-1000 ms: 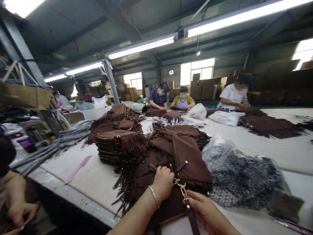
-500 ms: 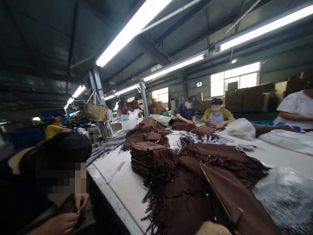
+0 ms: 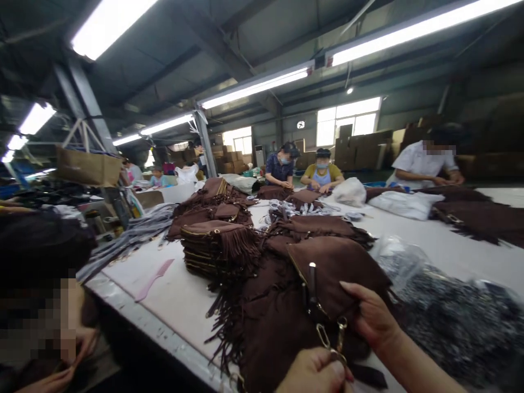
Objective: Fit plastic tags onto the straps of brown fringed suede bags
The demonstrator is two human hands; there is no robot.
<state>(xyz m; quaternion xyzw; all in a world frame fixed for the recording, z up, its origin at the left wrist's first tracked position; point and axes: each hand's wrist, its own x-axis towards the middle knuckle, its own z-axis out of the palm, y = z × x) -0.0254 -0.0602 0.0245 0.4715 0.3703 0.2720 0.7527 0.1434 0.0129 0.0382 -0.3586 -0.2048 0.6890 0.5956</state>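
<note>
A dark brown fringed bag (image 3: 339, 262) with a gold zipper lies tilted on top of other brown fringed pieces. My right hand (image 3: 376, 319) grips its near right edge, thumb on top and the other fingers mostly hidden beneath. At the bottom of the view my left hand (image 3: 315, 374) is closed around a gold-coloured metal ring (image 3: 338, 357). Just above it hang a metal clasp (image 3: 323, 335) and another hook (image 3: 341, 327) by the bag's edge. A dark zipper pull (image 3: 312, 281) lies across the bag's front.
Left of the bag are stacked brown bags (image 3: 204, 245) and a pink comb (image 3: 155, 279) on the white table (image 3: 180, 305). A clear plastic bag of dark shiny pieces (image 3: 450, 311) sits at right. A co-worker (image 3: 45, 262) bends close at left; others work across the table.
My view has turned right. Both my hands have come into fuller view, the right on the bag's edge and the left at the metal ring. The bag now lies with its near edge raised toward me.
</note>
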